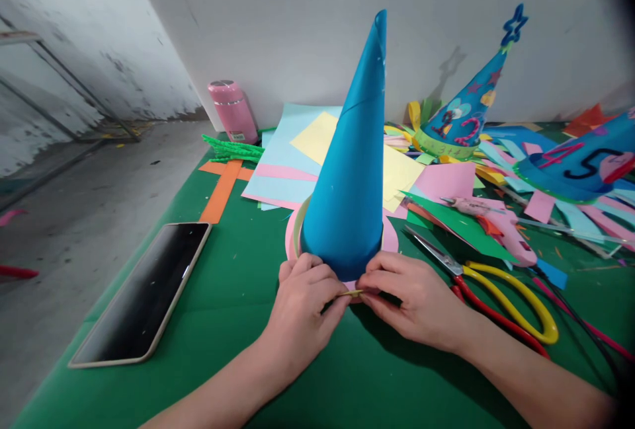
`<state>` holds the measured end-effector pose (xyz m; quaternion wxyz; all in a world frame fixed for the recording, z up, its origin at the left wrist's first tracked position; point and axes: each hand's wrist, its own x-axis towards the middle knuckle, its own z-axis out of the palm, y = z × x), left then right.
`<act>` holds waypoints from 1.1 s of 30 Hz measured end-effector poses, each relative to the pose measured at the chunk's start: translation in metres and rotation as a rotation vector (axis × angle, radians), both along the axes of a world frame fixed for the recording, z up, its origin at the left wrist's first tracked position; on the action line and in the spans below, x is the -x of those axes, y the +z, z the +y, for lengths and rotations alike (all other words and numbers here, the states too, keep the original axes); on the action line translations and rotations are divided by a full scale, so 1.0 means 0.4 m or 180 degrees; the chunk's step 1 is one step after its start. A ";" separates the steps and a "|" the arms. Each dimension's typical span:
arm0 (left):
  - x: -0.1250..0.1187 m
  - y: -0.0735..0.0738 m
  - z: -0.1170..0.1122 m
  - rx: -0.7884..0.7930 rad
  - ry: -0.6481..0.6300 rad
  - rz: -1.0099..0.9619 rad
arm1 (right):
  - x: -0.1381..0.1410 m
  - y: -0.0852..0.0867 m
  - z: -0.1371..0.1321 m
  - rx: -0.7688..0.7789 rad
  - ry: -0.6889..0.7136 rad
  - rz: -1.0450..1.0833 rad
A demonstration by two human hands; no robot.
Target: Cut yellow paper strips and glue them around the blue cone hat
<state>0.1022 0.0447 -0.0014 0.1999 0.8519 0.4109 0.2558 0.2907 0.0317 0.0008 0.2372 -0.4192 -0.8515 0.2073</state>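
A tall blue paper cone [350,171] stands upright on the green table [228,323], with a pink paper ring [390,236] and a pale band around its base. Both hands meet at the cone's near rim. My left hand [302,300] is curled, its fingertips pinching a thin yellowish strip [351,293]. My right hand [409,297] is also closed, pinching the other end of that strip against the cone's base edge.
A tablet [143,293] with a dark screen lies at the left. Scissors [496,293] with yellow and red handles and a pink glue gun [501,227] lie right. Coloured paper sheets [297,158], a pink bottle [233,112], green pipe cleaners [233,149] and decorated cones [466,112] fill the back.
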 end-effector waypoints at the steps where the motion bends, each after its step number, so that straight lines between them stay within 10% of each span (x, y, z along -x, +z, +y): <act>1: 0.000 0.000 0.000 0.0000 0.0014 -0.0010 | 0.000 -0.001 0.000 0.0005 0.0004 0.0022; 33: -0.003 0.003 -0.001 0.0083 0.0080 0.0044 | -0.002 -0.001 0.003 0.0311 -0.0053 0.0409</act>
